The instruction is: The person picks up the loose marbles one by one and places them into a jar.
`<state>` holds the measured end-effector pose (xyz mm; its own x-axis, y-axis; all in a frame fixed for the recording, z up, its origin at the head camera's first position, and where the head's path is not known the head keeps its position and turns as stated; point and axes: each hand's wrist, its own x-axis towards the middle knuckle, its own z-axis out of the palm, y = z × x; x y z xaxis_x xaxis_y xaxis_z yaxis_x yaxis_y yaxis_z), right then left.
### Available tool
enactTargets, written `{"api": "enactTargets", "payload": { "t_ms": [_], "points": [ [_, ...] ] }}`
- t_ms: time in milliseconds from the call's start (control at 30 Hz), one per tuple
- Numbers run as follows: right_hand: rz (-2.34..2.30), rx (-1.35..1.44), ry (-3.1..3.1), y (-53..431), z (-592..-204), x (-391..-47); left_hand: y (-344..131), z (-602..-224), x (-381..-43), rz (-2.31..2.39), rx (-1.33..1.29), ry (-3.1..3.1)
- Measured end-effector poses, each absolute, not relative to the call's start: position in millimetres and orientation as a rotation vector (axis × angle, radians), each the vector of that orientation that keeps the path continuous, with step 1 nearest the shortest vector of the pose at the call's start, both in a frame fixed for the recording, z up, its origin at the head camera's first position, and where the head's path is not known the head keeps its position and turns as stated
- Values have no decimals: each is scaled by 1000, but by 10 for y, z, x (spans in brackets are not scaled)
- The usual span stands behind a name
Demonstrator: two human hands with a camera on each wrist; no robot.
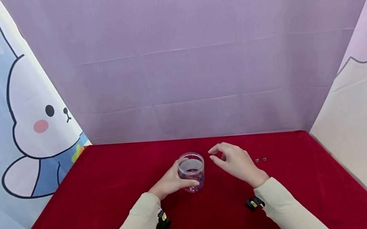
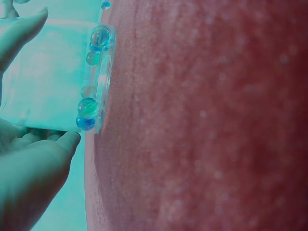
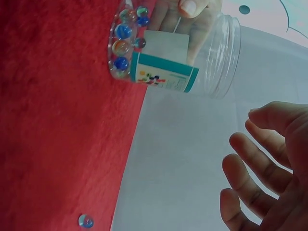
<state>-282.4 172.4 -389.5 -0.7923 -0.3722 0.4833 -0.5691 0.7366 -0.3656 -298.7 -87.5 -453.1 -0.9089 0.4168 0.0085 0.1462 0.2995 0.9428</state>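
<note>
My left hand [image 1: 172, 181] grips a clear plastic jar [image 1: 194, 186] round its side, thumb in front. The jar stands upright with its top uncovered. Several glass marbles [image 3: 122, 32], blue, green and orange-streaked, lie on its bottom, and a printed label [image 3: 163, 74] wraps its side. Just right of the jar is my right hand [image 1: 237, 162], raised with loosely bent fingers and nothing between them. Two loose marbles [image 1: 260, 160] rest on the red cloth to the right of that hand. One marble [image 3: 86, 221] also shows on the cloth in the right wrist view.
A red cloth [image 1: 122, 159] covers the table. Behind it hangs a plain purple curtain [image 1: 180, 71]. Printed sheets flank both sides, the left one with a cartoon rabbit [image 1: 42, 123]. Dark straps with small devices [image 1: 255, 202] sit at the wrists.
</note>
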Motion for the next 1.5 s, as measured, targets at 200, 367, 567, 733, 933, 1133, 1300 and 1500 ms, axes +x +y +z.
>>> {"api": "enactTargets", "payload": {
  "t_ms": [200,367,567,733,933,1133,1300,1500],
  "points": [
    [709,703,-2567,1839,-3897,-2822,-877,-4527,-2982,1639,517,2338],
    [689,680,-2576,1976,-3919,-2811,-867,-4525,-2979,1657,511,2331],
    [671,641,-2597,2152,-3940,-2795,-873,-4523,-2983,1658,525,2330],
    [661,600,-2613,2310,-3967,-2796,-874,-4520,-2986,1660,532,2328],
    [617,544,-2638,2482,-4030,-2787,-872,-4501,-2976,1653,522,2330],
    [592,505,-2658,2633,-4078,-2797,-875,-4500,-2979,1653,513,2334],
    [605,464,-2681,2774,-4104,-2831,-880,-4498,-2992,1656,523,2331],
    [610,384,-2750,2953,-4167,-2885,-890,-4502,-3007,1660,539,2333]
  ]
}}
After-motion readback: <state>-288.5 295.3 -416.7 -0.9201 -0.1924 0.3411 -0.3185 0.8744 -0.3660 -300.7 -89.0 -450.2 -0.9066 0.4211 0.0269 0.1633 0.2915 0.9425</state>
